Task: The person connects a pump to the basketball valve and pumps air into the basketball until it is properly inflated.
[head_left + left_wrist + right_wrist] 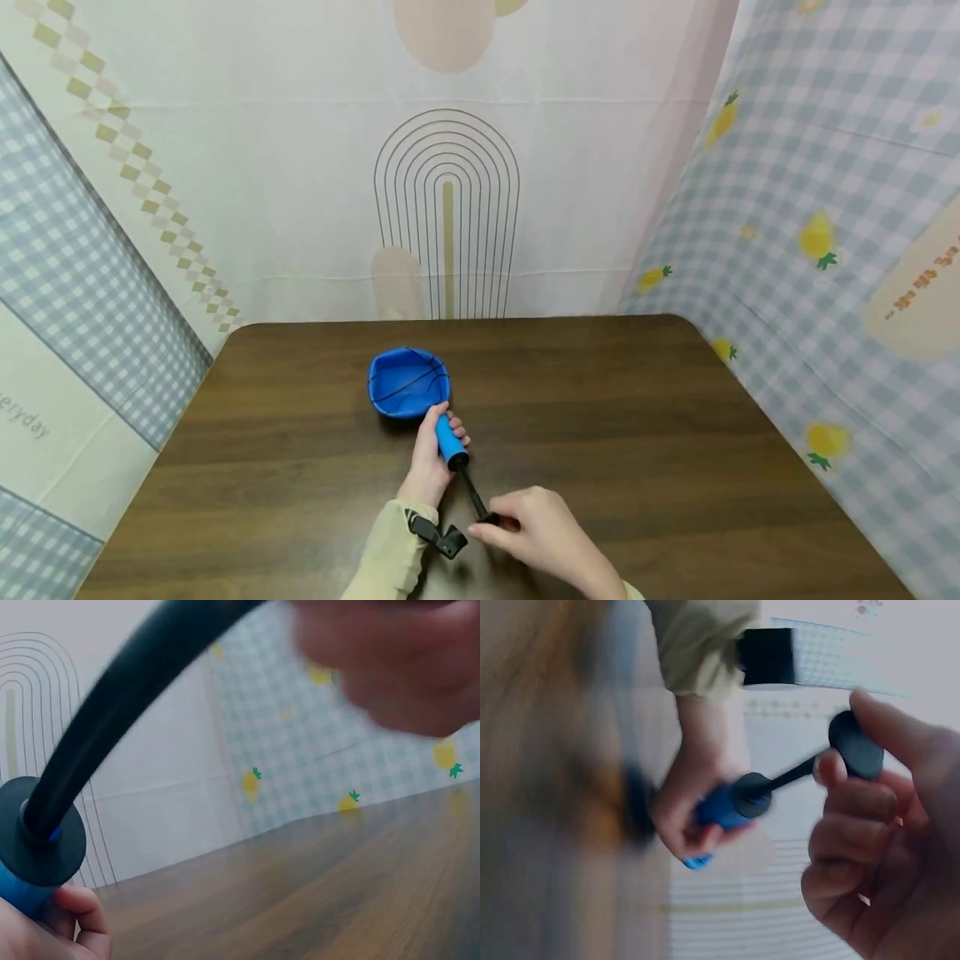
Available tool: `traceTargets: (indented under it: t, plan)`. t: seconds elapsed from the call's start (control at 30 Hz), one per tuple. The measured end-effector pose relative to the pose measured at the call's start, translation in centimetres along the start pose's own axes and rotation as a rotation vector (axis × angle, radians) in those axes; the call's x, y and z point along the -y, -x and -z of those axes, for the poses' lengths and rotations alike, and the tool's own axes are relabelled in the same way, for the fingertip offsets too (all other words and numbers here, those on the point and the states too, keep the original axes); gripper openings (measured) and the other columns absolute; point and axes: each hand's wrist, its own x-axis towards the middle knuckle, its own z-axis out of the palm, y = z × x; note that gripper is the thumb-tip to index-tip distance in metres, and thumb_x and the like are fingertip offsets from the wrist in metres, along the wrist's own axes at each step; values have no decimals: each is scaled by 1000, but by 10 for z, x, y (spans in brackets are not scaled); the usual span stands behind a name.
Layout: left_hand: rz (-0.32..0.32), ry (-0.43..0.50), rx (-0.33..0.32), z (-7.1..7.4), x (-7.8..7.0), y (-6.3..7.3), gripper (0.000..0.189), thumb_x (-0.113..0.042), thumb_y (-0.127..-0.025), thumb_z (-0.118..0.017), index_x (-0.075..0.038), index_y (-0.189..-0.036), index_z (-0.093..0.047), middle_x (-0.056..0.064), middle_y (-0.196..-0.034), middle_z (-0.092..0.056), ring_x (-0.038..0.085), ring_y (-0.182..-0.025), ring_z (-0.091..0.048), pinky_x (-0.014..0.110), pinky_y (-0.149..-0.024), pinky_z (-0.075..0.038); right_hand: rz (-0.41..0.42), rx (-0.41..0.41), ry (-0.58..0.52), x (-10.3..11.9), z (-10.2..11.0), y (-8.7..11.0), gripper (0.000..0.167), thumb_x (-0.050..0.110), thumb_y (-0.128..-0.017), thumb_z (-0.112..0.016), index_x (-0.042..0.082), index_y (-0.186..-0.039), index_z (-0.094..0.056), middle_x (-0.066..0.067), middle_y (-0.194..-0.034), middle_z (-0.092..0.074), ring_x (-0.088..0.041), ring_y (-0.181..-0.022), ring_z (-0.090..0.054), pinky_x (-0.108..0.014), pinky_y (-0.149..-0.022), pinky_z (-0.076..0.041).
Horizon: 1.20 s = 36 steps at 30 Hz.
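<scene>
A blue hand pump [450,442] with a black rod and a black end knob [856,746] is held between both hands. My left hand [429,458] grips its blue barrel. With curled fingers, my right hand [543,529] pinches the knob at the end of the rod [127,705], which is drawn well out of the barrel. At the barrel's far end sits a blue ball [408,383] with black lines, its top sunken like a bowl. Whether a needle joins pump and ball is hidden behind the left hand.
A dark brown wooden table [637,417] lies beneath the hands. Behind it hangs a white patterned cloth [315,192], and to the right a checked cloth [772,275] with yellow fruit prints. A black strap [438,533] circles the left sleeve.
</scene>
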Motion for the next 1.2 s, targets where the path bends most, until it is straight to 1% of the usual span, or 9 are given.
traceTargets:
  t: [0.13, 0.3, 0.37, 0.5, 0.7, 0.83, 0.97, 1.07, 1.2]
  plan:
    - [11, -2, -2, -2, -3, 2, 20, -28, -102, -44, -13, -90, -39, -6, -66, -46, 6, -55, -48, 20, -58, -40, 164, -31, 124, 0, 13, 14, 47, 41, -89, -66, 20, -59, -36, 19, -57, -17, 13, -50, -13, -5, -46, -11]
    - [20, -12, -12, -5, -1, 13, 19, -26, -102, -43, -12, -90, -38, -6, -66, -47, 6, -56, -49, 21, -60, -41, 198, -25, 178, -5, 16, 19, 42, 41, -87, -66, 22, -61, -39, 17, -60, -22, 13, -54, -15, -4, -48, -10]
    - [13, -9, -18, -6, 1, 16, 18, -26, -102, -42, -12, -91, -38, -6, -67, -47, 6, -56, -48, 20, -59, -41, 188, -46, 215, -6, 13, 16, 41, 43, -85, -67, 23, -61, -40, 16, -59, -25, 12, -53, -16, -5, -47, -10]
    - [11, 21, -32, -8, 4, 15, 18, -26, -102, -42, -12, -92, -36, -6, -66, -46, 5, -56, -47, 20, -59, -40, 107, -94, 282, -13, 4, 1, 40, 47, -80, -69, 24, -60, -42, 16, -57, -31, 10, -50, -21, -8, -43, -12]
    - [31, 88, -62, -13, 8, 12, 17, -24, -101, -43, -13, -90, -37, -6, -65, -46, 4, -57, -47, 19, -58, -41, -66, -135, 258, -26, -6, -34, 37, 46, -76, -73, 24, -61, -47, 15, -55, -31, 5, -47, -26, -15, -42, -17]
    - [61, 137, -80, -11, 8, 9, 19, -25, -101, -44, -14, -87, -39, -5, -66, -46, 3, -59, -48, 20, -60, -40, -82, -167, 221, -29, -12, -48, 30, 45, -78, -71, 24, -68, -53, 15, -55, -34, 4, -47, -28, -16, -43, -20]
    - [58, 114, -60, -8, 5, 8, 19, -27, -101, -45, -14, -87, -40, -6, -67, -46, 4, -59, -47, 20, -60, -39, -76, -106, 165, -30, -14, -49, 30, 46, -82, -69, 23, -69, -54, 14, -55, -36, 4, -47, -31, -16, -43, -24]
    - [46, 63, -36, -8, 2, 9, 19, -26, -101, -45, -13, -89, -40, -5, -67, -46, 6, -58, -48, 21, -60, -41, -117, -36, 123, -29, -16, -43, 30, 47, -85, -66, 23, -71, -55, 14, -54, -37, 5, -47, -33, -16, -43, -27]
    - [48, 21, -28, -7, 2, 12, 20, -26, -101, -45, -12, -89, -39, -5, -67, -46, 7, -58, -48, 22, -62, -41, -162, -17, 117, -26, -19, -31, 28, 46, -90, -62, 23, -75, -58, 15, -53, -40, 6, -46, -34, -16, -43, -28]
